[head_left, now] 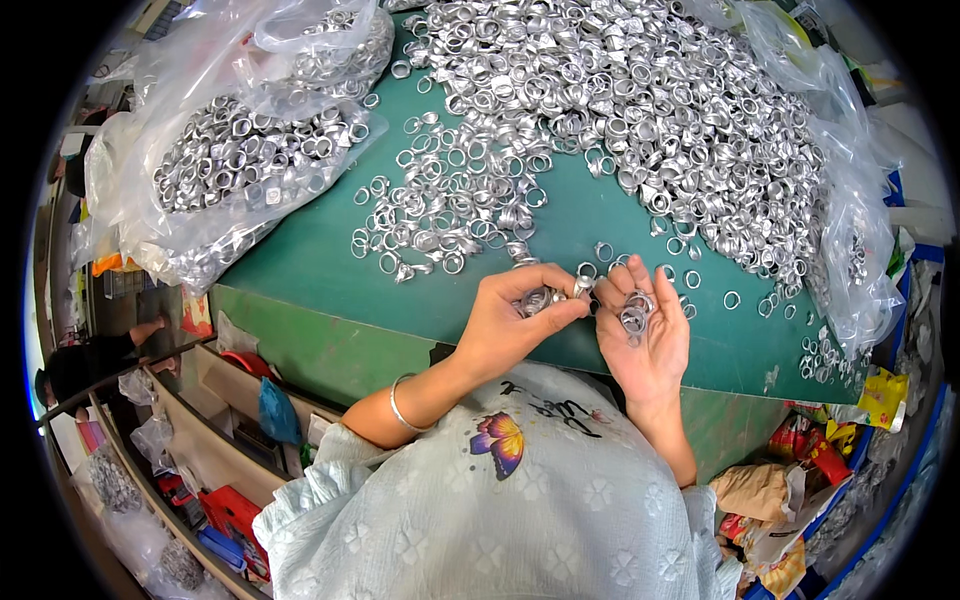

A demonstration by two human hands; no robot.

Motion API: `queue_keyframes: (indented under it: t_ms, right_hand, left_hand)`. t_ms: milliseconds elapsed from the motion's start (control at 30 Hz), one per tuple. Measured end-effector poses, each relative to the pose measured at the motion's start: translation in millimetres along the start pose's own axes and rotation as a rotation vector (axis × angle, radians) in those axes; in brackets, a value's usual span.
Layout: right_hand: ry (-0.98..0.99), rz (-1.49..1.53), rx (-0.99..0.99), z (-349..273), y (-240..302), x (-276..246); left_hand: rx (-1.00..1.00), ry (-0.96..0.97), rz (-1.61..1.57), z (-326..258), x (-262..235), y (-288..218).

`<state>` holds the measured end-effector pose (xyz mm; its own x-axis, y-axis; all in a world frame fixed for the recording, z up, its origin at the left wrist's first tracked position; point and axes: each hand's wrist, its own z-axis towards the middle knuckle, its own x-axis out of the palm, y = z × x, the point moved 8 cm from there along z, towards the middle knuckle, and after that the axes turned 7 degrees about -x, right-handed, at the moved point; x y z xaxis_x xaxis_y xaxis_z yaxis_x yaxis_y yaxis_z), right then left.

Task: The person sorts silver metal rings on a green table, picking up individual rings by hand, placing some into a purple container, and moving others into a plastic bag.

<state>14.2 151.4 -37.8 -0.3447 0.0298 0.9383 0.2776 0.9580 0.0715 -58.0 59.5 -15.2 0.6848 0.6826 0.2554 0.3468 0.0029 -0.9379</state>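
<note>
Several small silver metal rings (634, 314) lie bunched in the cupped palm of the right hand (645, 335), which is turned palm up just above the near edge of the green tabletop (560, 225). A few more rings (540, 298) sit pinched in the left hand (515, 315), one ring (583, 285) between both hands' fingertips.

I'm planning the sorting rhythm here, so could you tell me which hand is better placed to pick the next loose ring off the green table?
Probably the left hand: it only pinches rings at its fingertips, while the right hand lies palm up, cupping a cluster of rings. Loose rings lie just beyond both hands.
</note>
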Motion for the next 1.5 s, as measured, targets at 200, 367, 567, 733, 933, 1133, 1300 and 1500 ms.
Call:
queue_keyframes:
  t_ms: [200, 367, 567, 733, 933, 1133, 1300, 1500]
  right_hand:
    - [0.093, 0.014, -0.093, 0, -4, 3]
    - [0.127, -0.062, -0.12, -4, -10, 14]
    - [0.183, -0.015, -0.076, -3, -14, 14]
    - [0.134, -0.045, -0.066, -4, -16, 16]
    - [0.09, -0.069, -0.083, -5, -12, 13]
    - [0.069, -0.068, -0.076, -4, -14, 11]
    - [0.072, -0.137, -0.103, -7, -13, 16]
    - [0.02, -0.267, -0.117, -9, -11, 18]
  left_hand:
    - [0.161, 0.002, 0.205, -6, 10, -8]
    - [0.272, -0.008, 0.318, -8, 19, -17]
    - [0.377, -0.133, 0.494, -11, 19, -29]
    - [0.305, -0.09, 0.725, -8, 24, -26]
    - [0.275, -0.012, 0.405, 2, 11, -21]
    - [-0.306, -0.075, -0.035, -1, 4, 4]
    - [-0.237, -0.042, -0.042, 1, 3, 5]
    - [-0.151, -0.001, 0.079, 2, 8, -1]
